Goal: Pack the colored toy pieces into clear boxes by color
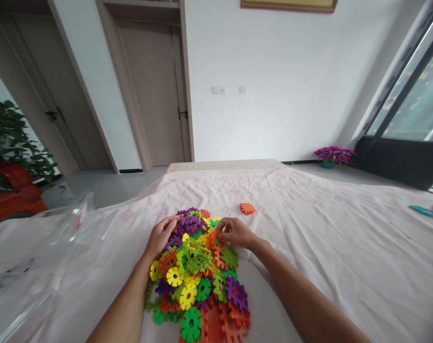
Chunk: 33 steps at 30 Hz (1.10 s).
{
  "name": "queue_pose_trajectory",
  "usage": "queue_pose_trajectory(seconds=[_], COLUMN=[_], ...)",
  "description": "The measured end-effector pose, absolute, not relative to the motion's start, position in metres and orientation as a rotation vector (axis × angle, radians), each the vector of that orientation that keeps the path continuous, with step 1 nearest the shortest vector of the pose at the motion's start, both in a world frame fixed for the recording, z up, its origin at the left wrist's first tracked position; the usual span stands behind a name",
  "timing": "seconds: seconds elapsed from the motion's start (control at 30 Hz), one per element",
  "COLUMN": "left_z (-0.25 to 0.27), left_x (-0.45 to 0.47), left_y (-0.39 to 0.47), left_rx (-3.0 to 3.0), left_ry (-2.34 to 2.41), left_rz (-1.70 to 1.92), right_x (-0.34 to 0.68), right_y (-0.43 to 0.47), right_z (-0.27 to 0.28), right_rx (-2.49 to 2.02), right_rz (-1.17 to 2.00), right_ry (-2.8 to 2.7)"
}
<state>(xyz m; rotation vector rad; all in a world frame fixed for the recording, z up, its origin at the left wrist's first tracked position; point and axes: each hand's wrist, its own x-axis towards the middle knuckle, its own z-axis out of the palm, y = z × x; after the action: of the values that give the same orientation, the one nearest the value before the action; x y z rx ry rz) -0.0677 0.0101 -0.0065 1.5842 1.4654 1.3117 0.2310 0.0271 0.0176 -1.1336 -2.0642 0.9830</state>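
A heap of plastic interlocking building pieces in purple, green, yellow and orange lies in front of me. Against its left side rests my left hand, fingers stretched along the purple square pieces, partly hidden behind them; nothing is visibly gripped. On the right side of the heap, my right hand has thumb and forefinger bent together at an orange toothed piece. A single orange toothed disc lies apart on the cloth, beyond my right hand.
A pale flowered cloth with wrinkles covers the surface. Clear crumpled plastic lies at the left. A blue object sits near the right edge. Beyond are doors, a white wall and a pot of purple flowers.
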Motion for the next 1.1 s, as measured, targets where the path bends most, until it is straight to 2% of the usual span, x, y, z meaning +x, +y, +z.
queue_pose_trajectory(seconds=[0.2, 0.27, 0.43, 0.63, 0.8, 1.1], left_z=[-0.009, -0.009, -0.005, -0.004, -0.009, -0.009], left_x=[-0.069, -0.069, -0.067, -0.066, -0.068, -0.068], left_y=[0.012, 0.012, 0.009, 0.008, 0.011, 0.01], left_rx=[1.59, 1.587, 1.573, 1.579, 1.575, 1.591], left_ry=[1.461, 1.46, 1.471, 1.476, 1.461, 1.466], left_rz=[1.298, 1.298, 1.297, 1.294, 1.29, 1.303], right_x=[0.232, 0.235, 0.261, 0.304, 0.317, 0.314], right_y=[0.034, 0.037, 0.055, 0.07, 0.071, 0.068], right_z=[0.013, 0.015, 0.013, -0.004, -0.015, -0.01], right_rx=[-1.011, -0.985, -1.195, -1.557, -1.75, -1.706], right_rz=[1.281, 1.266, 0.811, 0.202, 0.001, -0.096], right_ry=[-1.697, -1.545, -1.285, -1.416, -1.584, -1.66])
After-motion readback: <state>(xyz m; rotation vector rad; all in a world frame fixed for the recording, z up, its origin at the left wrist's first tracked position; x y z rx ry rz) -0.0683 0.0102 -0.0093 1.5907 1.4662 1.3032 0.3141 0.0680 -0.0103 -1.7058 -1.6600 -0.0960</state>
